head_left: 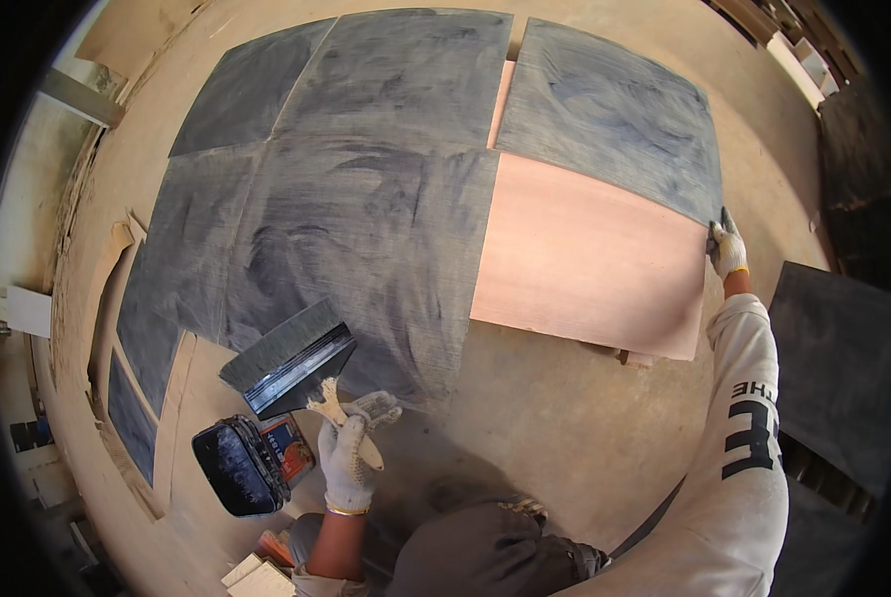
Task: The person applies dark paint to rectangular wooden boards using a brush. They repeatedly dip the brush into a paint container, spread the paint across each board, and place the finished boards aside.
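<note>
My left hand (348, 466), in a white knit glove, holds a wide brush (288, 360) by its pale wooden handle. The brush has dark bristles and a dark, paint-coated body, and it is tilted over the near edge of a dark-stained panel (366, 269). Beside that hand sits a black tub (234, 468) with dark liquid smeared inside. Out to the right, my gloved right hand (729, 251) closes on the near right corner of another dark-coated panel (614, 114). Directly below this panel lies a bare pinkish board (594, 261), partly overlapped by its edge.
More dark-coated panels (251, 85) lie side by side at the far left. Cardboard strips (172, 418) edge the left side. Dark boards (838, 368) lean at the right. A pale block (258, 577) rests at the lower left. Concrete floor (555, 418) shows near my knees.
</note>
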Available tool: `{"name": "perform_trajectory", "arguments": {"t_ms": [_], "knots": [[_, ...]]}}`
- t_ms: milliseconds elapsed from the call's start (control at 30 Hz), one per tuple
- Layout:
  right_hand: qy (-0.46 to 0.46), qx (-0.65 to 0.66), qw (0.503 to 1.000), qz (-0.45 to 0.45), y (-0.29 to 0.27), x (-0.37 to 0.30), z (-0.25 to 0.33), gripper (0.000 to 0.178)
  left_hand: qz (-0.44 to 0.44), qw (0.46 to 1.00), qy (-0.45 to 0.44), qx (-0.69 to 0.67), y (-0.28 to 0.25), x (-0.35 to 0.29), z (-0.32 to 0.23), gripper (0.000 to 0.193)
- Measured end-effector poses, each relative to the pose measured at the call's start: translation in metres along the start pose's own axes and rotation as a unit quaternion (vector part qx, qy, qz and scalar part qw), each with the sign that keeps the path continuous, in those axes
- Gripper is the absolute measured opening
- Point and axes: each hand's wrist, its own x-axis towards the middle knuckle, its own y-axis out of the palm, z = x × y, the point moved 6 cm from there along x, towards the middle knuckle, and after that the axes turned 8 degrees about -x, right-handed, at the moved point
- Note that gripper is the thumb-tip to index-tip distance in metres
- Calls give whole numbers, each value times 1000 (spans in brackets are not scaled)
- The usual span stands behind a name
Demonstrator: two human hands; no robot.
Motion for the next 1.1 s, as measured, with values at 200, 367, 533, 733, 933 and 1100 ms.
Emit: {"name": "perform_trajectory", "arguments": {"t_ms": [200,367,533,733,933,1100], "knots": [[-26,22,996,-79,7,32,-1,60,1,1000,-1,16,-2,-2,1,17],[-77,-24,987,-140,0,44,0,58,-13,1000,9,21,-2,-7,-2,23],[-115,-104,966,-205,24,19,-4,66,-19,998,30,57,-11,-20,-16,20],[-67,-436,828,-346,14,-23,17,70,-43,995,45,77,-40,-40,-46,28],[-197,-625,714,-246,81,-83,-16,55,-150,977,106,104,-108,-111,-118,29],[-280,-670,666,-170,74,-126,-27,59,-299,930,199,80,-184,-199,-164,34]]}}
